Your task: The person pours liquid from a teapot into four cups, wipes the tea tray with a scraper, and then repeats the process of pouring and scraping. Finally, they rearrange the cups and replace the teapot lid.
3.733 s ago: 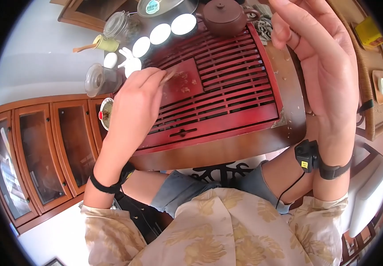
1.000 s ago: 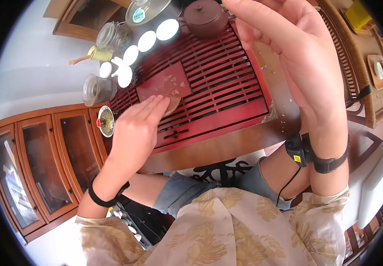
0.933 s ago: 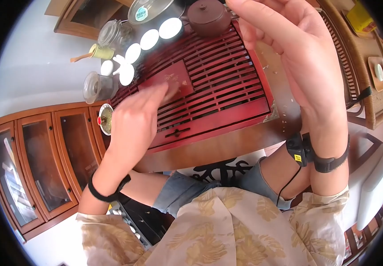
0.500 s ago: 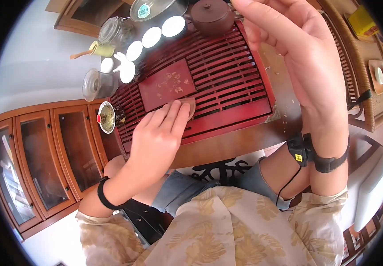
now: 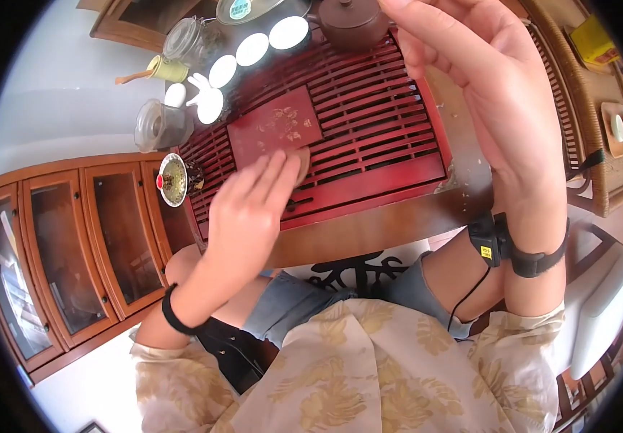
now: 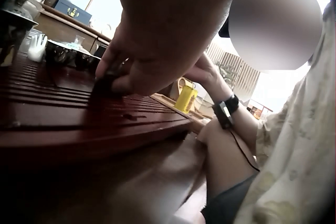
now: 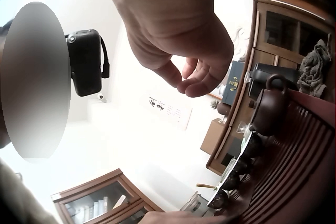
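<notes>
In the head view, my left hand (image 5: 246, 216) grips a thin brown piece (image 5: 303, 166) with a rounded edge, low over the slats of the red tray (image 5: 369, 189), by the near edge of its inset panel (image 5: 275, 124). Its fingers reach out nearly straight over the piece; the thumb is hidden. From the left wrist, that hand (image 6: 157, 56) looks dark and the piece is hard to make out. My right hand (image 5: 503, 101) is raised beyond the tray's right side. In the right wrist view, the right hand (image 7: 178, 35) has loosely bent fingers and no visible object.
A brown teapot (image 5: 351, 25) stands at the tray's back right corner. Several white-topped cups (image 5: 252, 49) and a white rabbit-like figure (image 5: 209, 103) line its back left. A lidded patterned bowl (image 5: 173, 179) and a clear container (image 5: 158, 125) are at the left.
Since half a second ago, my left hand has shifted slightly left along the tray's near part with the brown piece. Earlier it was over the inset panel. My right hand stays raised.
</notes>
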`<action>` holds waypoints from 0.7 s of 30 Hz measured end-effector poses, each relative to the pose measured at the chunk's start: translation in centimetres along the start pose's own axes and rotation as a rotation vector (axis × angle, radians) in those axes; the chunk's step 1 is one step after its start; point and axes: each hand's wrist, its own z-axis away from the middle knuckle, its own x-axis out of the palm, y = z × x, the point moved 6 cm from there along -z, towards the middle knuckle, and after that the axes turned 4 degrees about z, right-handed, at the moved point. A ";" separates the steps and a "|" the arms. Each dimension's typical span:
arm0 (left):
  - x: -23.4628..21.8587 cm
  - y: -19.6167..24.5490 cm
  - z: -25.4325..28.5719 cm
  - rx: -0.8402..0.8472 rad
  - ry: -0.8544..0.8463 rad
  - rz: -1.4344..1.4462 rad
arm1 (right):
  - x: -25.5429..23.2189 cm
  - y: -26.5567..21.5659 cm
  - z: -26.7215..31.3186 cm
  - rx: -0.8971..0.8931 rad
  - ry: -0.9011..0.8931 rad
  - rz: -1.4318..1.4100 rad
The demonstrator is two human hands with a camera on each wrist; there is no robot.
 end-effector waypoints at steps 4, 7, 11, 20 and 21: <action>-1.4 0.6 1.8 -0.024 -0.061 0.090 | 0.2 -0.2 0.2 0.024 0.005 -0.014; -2.5 -1.4 -0.4 -0.083 0.037 0.088 | 0.1 0.4 0.1 0.011 0.002 -0.021; -0.1 -4.0 -2.6 -0.127 0.064 -0.043 | 0.2 0.7 0.0 0.028 -0.002 -0.035; -0.4 0.8 1.8 -0.055 -0.082 -0.055 | 0.2 0.7 -0.1 0.031 -0.051 -0.031; -0.9 1.4 2.2 -0.034 -0.072 -0.043 | -0.1 1.6 -0.6 0.012 -0.057 0.009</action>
